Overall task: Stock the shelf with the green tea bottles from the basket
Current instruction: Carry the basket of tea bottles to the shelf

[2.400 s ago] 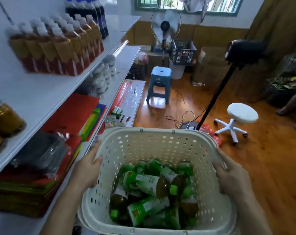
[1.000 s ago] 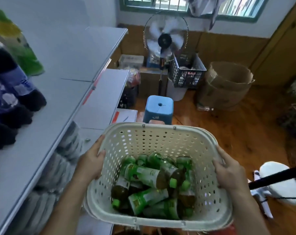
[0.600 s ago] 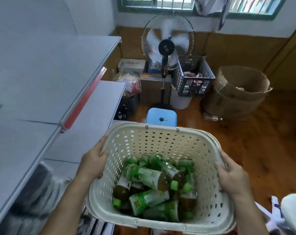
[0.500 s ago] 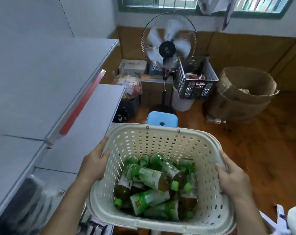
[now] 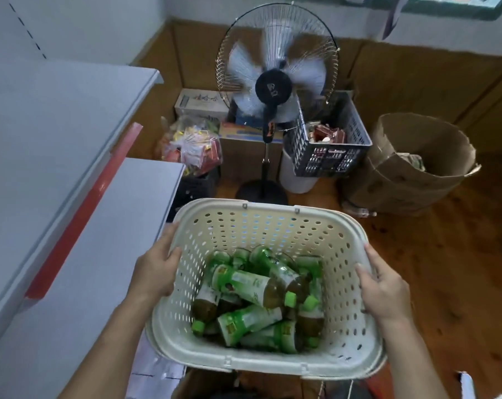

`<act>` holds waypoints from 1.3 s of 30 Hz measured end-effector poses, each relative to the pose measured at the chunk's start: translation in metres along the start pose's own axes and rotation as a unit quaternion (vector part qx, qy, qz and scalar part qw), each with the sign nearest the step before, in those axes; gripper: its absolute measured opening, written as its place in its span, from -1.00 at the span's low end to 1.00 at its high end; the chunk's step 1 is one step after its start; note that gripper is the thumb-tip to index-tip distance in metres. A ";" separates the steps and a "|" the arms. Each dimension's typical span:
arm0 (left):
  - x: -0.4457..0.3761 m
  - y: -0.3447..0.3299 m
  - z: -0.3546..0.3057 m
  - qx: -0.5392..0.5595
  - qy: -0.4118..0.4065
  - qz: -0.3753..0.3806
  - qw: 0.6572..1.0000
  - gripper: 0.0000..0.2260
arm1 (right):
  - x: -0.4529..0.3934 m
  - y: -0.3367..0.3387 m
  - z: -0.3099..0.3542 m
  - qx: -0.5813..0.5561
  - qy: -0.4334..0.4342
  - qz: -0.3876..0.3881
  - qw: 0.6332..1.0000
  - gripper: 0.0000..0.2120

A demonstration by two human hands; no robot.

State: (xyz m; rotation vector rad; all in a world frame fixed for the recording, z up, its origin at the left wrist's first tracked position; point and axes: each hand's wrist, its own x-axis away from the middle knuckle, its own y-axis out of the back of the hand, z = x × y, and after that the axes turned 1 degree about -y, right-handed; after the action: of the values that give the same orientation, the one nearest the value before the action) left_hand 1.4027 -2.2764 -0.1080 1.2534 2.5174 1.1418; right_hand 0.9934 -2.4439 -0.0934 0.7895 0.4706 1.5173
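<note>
Across the left of the frame, shelf (image 5: 56, 156): I see grey boards with a red strip on one edge.
Basket (image 5: 344, 283): cream, perforated, lower centre, held up between both hands.
Fan (image 5: 274, 87): upper centre, behind the basket.
Bottles (image 5: 258, 298): green tea, lying jumbled in the basket bottom.
Left hand (image 5: 156, 273): I see it gripping the basket's left rim.
Right hand (image 5: 385, 286): gripping the right rim.

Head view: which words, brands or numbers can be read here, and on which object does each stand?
None can be read.
Green tea bottles in the basket: label print too blurred.
White box behind the fan: marks too small.
Fan hub: pale mark, illegible.
</note>
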 end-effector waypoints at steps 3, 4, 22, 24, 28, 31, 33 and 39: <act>-0.052 -0.008 -0.010 0.015 0.000 0.019 1.000 -0.44 | -0.040 -0.020 0.013 0.001 -0.008 -0.009 1.000 -0.52; -0.069 -0.010 -0.014 0.013 -0.003 0.024 1.000 -0.44 | -0.052 -0.027 0.018 0.004 -0.008 -0.014 1.000 -0.52; -0.272 -0.098 -0.048 0.017 0.027 0.019 0.999 -0.43 | -0.265 -0.121 0.049 0.005 -0.024 0.015 1.000 -0.51; -0.284 -0.106 -0.042 0.031 0.040 0.024 0.998 -0.42 | -0.276 -0.130 0.048 0.015 -0.035 0.023 0.999 -0.51; -0.299 -0.116 -0.031 0.048 0.060 0.025 0.997 -0.43 | -0.296 -0.145 0.045 0.026 -0.032 0.030 0.999 -0.52; -0.308 -0.121 -0.025 0.051 0.060 0.011 0.997 -0.44 | -0.309 -0.150 0.048 0.052 -0.021 0.032 0.998 -0.51; -0.311 -0.121 -0.022 0.037 0.057 0.018 0.998 -0.44 | -0.304 -0.149 0.051 0.052 -0.025 0.035 0.998 -0.52; -0.319 -0.119 -0.028 0.019 0.069 0.038 0.997 -0.44 | -0.296 -0.149 0.052 0.045 -0.041 0.038 0.997 -0.51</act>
State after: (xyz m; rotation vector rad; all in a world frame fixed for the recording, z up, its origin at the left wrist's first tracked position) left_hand 1.5237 -2.5682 -0.2383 1.3341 2.6220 1.2421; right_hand 1.1240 -2.7248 -0.2223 0.9463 0.4547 1.5345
